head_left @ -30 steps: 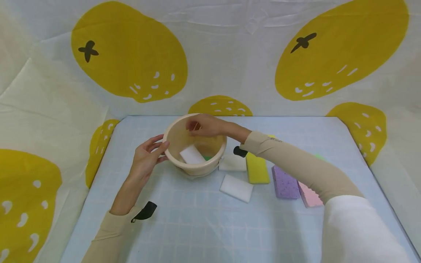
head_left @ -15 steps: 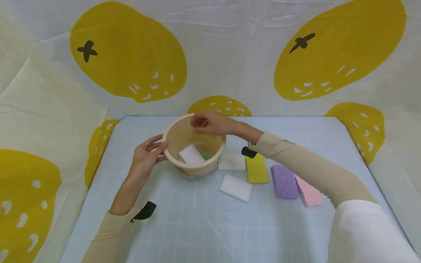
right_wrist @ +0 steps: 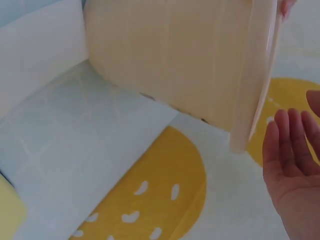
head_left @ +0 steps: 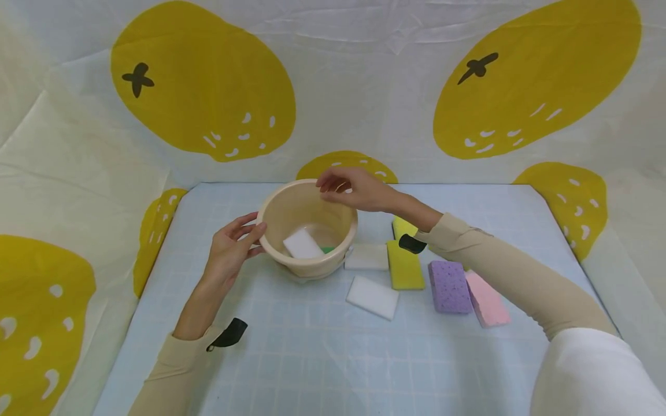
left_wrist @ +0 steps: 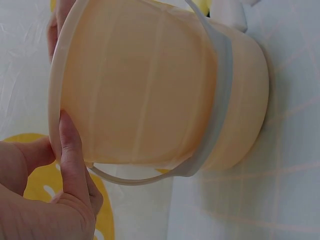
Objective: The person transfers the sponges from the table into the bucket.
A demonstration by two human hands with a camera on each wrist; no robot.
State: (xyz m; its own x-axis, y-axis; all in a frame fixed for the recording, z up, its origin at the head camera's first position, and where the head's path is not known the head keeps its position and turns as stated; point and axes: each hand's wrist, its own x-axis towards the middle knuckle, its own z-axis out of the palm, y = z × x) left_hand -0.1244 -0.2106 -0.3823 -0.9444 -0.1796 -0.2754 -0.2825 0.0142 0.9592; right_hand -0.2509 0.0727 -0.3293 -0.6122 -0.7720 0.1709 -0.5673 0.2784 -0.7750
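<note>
A cream plastic bucket (head_left: 312,267) stands on the table, with a white sponge (head_left: 303,245) and a bit of something green (head_left: 328,250) inside it. My left hand (head_left: 232,248) pinches the bucket's rim on the left side, thumb and fingers on either face of the wall. In the left wrist view the bucket's grey handle (left_wrist: 221,90) hangs down along its side. Over the right part of the rim hovers my right hand (head_left: 359,188), fingers loosely bent and holding nothing. The right wrist view shows that palm (right_wrist: 295,155) beside the rim.
Right of the bucket lie a white block sponge (head_left: 366,257), a white sponge (head_left: 373,297), a yellow sponge (head_left: 406,266) and another yellow one (head_left: 403,227) behind it. Farther right are a purple sponge (head_left: 450,287) and a pink sponge (head_left: 488,299). A lemon-print cloth (head_left: 364,92) hangs behind.
My right hand has risen out of the bucket and moved to the right, up to the rim. My left hand and the bucket stay in place.
</note>
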